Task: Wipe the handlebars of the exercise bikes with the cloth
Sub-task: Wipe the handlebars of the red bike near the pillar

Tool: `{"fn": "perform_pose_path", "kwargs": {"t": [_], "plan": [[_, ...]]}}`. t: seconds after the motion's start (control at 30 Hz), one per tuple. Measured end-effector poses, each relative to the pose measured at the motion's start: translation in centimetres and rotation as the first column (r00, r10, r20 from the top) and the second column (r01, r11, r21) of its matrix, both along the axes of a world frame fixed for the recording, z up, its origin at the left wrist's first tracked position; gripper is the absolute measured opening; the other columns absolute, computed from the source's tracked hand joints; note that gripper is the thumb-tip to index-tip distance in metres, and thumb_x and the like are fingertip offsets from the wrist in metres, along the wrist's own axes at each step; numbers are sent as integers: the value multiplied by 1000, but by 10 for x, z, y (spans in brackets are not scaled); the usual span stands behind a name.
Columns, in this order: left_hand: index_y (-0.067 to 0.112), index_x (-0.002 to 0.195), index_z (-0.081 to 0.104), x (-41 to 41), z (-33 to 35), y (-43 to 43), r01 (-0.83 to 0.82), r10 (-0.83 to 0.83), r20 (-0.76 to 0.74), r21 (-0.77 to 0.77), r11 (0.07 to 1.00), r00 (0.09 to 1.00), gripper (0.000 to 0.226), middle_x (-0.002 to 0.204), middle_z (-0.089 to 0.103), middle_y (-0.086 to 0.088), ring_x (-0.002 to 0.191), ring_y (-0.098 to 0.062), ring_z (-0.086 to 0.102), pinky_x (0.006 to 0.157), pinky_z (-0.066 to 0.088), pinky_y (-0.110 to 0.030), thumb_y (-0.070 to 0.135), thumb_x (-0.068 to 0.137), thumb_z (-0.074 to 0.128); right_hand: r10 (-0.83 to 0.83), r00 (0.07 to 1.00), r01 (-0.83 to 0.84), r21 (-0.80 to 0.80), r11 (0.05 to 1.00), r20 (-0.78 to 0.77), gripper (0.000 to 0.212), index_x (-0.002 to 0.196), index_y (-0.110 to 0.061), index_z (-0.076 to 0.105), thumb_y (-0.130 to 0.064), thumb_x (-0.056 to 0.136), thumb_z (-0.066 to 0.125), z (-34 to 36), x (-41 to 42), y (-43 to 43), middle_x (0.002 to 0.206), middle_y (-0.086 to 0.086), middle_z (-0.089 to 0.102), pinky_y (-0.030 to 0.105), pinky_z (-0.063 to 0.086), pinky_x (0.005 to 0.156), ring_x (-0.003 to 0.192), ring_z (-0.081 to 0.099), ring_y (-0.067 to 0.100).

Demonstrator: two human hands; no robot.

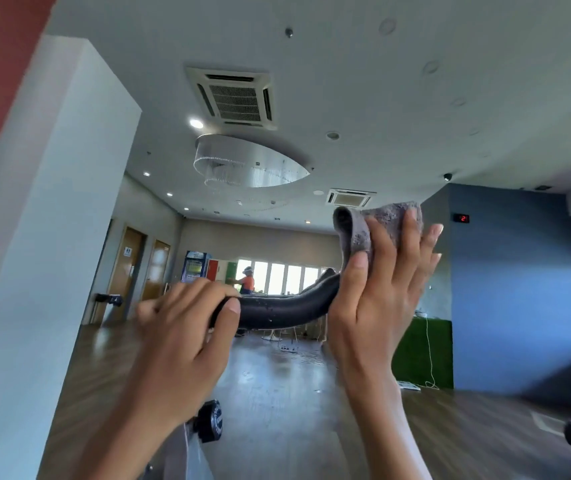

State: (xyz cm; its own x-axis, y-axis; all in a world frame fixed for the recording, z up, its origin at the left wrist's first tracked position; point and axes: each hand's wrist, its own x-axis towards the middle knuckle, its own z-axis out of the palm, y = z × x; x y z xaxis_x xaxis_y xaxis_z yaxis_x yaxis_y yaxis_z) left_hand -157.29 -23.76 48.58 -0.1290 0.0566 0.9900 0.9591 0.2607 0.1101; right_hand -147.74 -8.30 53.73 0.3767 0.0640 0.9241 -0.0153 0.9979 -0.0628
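From the head view we grip the black handlebar point(277, 308) with our left hand point(187, 327) closed around its near end while our right hand point(381, 289), fingers spread, presses the grey cloth point(357, 230) over its upturned tip, so we should wrap snugly and slide evenly.

A handlebar point(287, 308) runs across the middle of the frame, the left hand point(187, 327) wrapped around its left end and the right hand point(381, 289) at its raised right end, pressing a cloth point(363, 230) over the tip. A knob point(212, 421) sits below the left hand. Far behind, a person point(247, 280) stands before windows point(279, 277), doors point(140, 268) to the left.
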Motion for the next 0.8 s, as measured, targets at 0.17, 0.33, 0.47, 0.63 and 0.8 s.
{"fn": "perform_pose_path", "kwargs": {"t": [0.17, 0.33, 0.47, 0.63, 0.8], "plan": [[36, 101, 56, -6, 1, -7, 49, -50, -36, -28, 998, 998, 29, 93, 53, 25, 92, 11, 43, 82, 25, -15, 42, 96, 28, -360, 896, 247, 380, 891, 261, 50, 131, -16, 60, -34, 99, 25, -47, -5, -28, 146, 8, 49, 48, 11, 121, 148, 20, 32], [36, 111, 58, -20, -7, -13, 174, -174, 28, 6, 985, 984, 35, 106, 55, 28, 107, 9, 49, 91, 33, -36, 46, 95, 29, -392, 728, 109, 470, 876, 563, 58, 143, -15, 41, -27, 86, 37, -28, 53, -22, 149, -2, 44, 41, 13, 121, 147, 25, 12], [36, 105, 57, -13, -7, -12, 260, -263, 73, 51, 964, 962, 34, 104, 56, 26, 107, 7, 48, 98, 35, -44, 47, 92, 27, -573, 611, 185, 606, 774, 546, 47, 131, -27, 52, -43, 87, 48, 1, 72, -5, 139, -14, 54, 52, 17, 117, 139, 40, 11], [38, 72, 43, -3, 0, -12, 294, -299, 165, 55, 954, 940, 36, 77, 49, 23, 81, 4, 46, 83, 33, -41, 65, 86, 24, -522, 633, 113, 600, 792, 571, 44, 116, -33, 64, -58, 81, 58, 6, 45, -20, 110, -17, 67, 48, 23, 111, 110, 59, 14], [29, 112, 56, -2, -1, -14, 220, -221, 241, 33, 975, 945, 60, 106, 61, 12, 107, -13, 56, 97, 43, -50, 76, 77, 45, -543, 636, 143, 608, 781, 548, 58, 121, -33, 63, -73, 82, 49, 0, 41, -22, 116, -17, 65, 53, 23, 112, 114, 58, 13]]}}
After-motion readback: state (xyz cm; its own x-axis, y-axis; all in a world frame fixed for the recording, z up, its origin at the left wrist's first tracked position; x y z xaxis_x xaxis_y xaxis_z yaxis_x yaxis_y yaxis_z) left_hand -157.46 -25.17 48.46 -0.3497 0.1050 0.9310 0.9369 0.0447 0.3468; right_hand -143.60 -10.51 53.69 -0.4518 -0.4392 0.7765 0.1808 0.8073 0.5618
